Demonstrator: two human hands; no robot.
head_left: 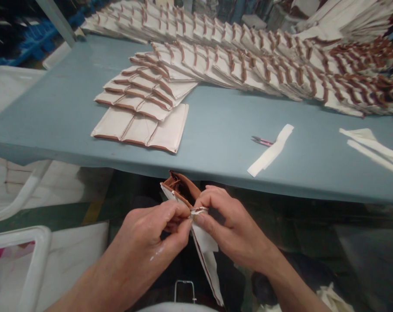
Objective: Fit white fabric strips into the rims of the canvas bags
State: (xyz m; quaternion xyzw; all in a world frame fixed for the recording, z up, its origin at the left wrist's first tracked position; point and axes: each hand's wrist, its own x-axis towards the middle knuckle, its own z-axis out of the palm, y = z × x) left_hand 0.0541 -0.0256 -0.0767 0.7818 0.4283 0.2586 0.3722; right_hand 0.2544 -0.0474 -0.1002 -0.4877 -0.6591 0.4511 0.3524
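A white fabric piece with brown edging and a brown inside (207, 260) hangs between my hands, in front of the table edge. Its upper end gapes open and shows brown folds. My left hand (157, 234) pinches its edge with thumb and forefinger. Close beside it, my right hand (224, 216) is closed on the same edge, thumb and fingers pressed together. A small white bit of the edge shows between the fingertips. Whether a thread or tool is in the pinch is too small to tell.
On the blue-covered table (222, 117) lie a flat sewn panel (139, 128), a fanned stack of similar panels (141, 89) and long overlapping rows (235, 65). Thread snips (262, 141) lie partly under a white strip (271, 151). More strips (375, 145) lie right; white bins (37, 251) stand left.
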